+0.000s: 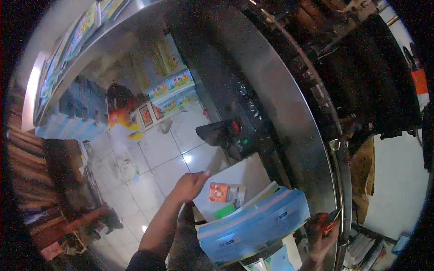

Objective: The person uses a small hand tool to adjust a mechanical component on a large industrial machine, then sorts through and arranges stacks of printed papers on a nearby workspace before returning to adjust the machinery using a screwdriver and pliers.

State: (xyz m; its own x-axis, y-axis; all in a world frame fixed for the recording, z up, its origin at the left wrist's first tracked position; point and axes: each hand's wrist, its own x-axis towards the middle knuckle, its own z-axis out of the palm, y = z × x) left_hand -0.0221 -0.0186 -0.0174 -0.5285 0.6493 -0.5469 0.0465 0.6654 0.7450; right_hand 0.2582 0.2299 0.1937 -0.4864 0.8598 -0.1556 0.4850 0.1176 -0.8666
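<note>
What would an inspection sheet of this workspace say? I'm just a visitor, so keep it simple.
Surface: white top, its near part hidden by a blue stack.
Job's things: the blue stack; a red object, kind unclear.
Clutter: orange packet and green item, both on the white top.
Fingers: left hand by the white top's edge, grip unclear; right hand has its fingers around the red object.
Cables: none clearly made out; dark areas hide detail.
Surroundings: tiled floor, other stacks, steel panel.

one head-worn fisheye looks down, blue printed sheets [255, 226] near, tiled floor [160, 167] farther off.
</note>
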